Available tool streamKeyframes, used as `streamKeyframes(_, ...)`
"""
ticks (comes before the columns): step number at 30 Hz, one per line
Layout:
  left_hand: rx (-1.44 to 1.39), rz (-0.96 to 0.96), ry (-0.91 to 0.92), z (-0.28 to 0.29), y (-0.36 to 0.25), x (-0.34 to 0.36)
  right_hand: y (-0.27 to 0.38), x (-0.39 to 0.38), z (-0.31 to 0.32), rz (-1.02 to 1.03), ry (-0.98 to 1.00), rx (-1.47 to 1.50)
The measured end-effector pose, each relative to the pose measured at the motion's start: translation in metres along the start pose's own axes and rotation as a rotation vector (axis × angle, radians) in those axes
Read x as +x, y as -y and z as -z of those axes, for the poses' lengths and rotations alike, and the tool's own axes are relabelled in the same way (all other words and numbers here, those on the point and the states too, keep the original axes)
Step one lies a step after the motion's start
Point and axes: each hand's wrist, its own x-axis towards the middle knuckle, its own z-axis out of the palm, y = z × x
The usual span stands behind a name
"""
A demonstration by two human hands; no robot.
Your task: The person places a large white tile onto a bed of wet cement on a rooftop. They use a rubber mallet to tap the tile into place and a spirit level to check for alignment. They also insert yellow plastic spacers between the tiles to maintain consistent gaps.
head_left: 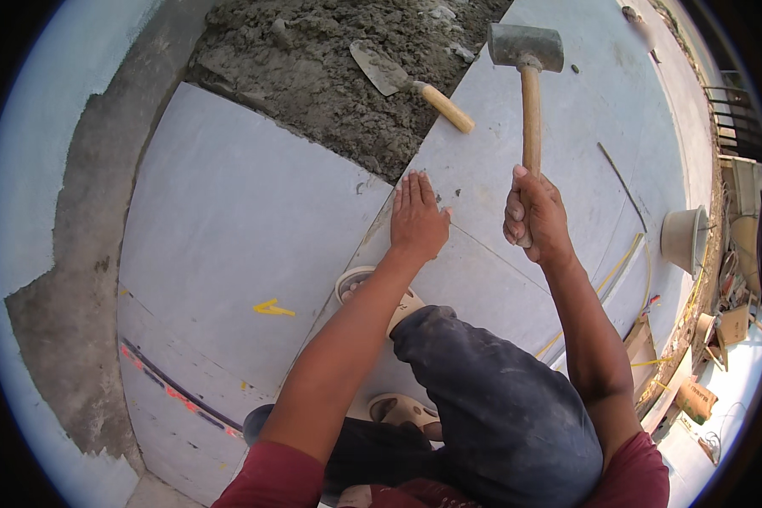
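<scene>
I note right hand (533,216) clenched around mallet (529,93) handle, head at 12 o'clock; left hand (416,218) released, flat on tile (245,220).

Trowel (411,78) lies on wet mortar (313,68); a bucket (684,239), perhaps, far right.

Left hand (416,222) flat on grey floor tile (229,237); right hand (533,218) gripping rubber mallet (528,76) upright by wooden handle. Trowel (408,81) lying on wet mortar bed (330,68).
</scene>
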Motion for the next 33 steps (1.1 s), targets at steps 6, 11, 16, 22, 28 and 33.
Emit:
streamKeyframes(6,0.203,0.093,0.021,-0.001,0.008,-0.009,-0.015,-0.001,-0.006,-0.034,0.093,0.010)
streamKeyframes(11,-0.042,-0.182,0.029,0.017,0.021,0.005,-0.018,-0.002,-0.013,-0.019,0.125,-0.094)
streamKeyframes(16,-0.057,-0.099,-0.077,0.044,0.026,-0.069,-0.021,-0.001,0.003,0.030,0.136,-0.228)
streamKeyframes(22,0.044,0.864,-0.256,0.125,0.203,-0.171,-0.006,0.006,-0.030,0.146,0.223,-0.305)
streamKeyframes(28,0.067,1.059,0.049,0.157,0.300,-0.254,-0.033,0.024,-0.113,0.053,0.378,-0.160)
streamKeyframes(33,0.060,1.061,0.103,0.149,0.307,-0.254,-0.059,0.040,-0.185,0.016,0.417,-0.115)
